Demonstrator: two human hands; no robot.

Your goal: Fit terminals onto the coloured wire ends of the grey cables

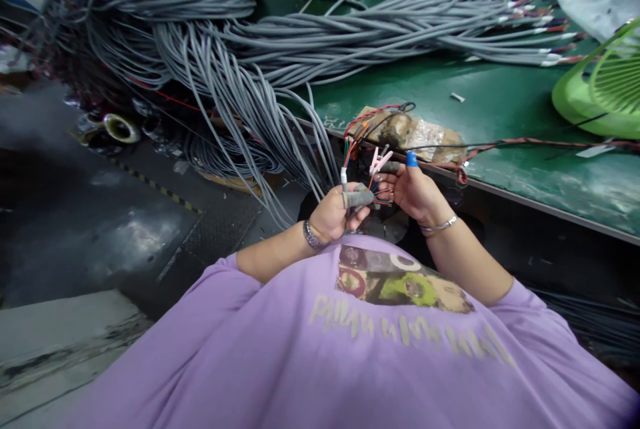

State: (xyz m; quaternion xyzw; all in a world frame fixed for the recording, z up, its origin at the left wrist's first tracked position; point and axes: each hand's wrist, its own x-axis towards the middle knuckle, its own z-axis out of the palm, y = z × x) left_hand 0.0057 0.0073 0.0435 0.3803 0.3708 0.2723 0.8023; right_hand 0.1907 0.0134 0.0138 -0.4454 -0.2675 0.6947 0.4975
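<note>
In the head view, my left hand (pixel 345 208) is closed around the end of a grey cable, with a grey cot on one digit. A white sleeve (pixel 343 176) on a cable stands above it, with coloured wires (pixel 349 148) fanning out. My right hand (pixel 415 194) is palm up beside it, its blue-covered thumb apart from the bent fingers. Thin dark and red wires (pixel 383 202) lie between the two hands, near the right fingertips. A pink clip (pixel 380 162) sits just above the hands; whether a finger touches it cannot be made out.
Bundles of grey cables (pixel 350 42) cover the back of the green bench (pixel 510 109) and hang over its edge at left. A taped cardboard piece (pixel 415 132) with red and black leads lies at the front edge. A green fan (pixel 600 82) stands at right.
</note>
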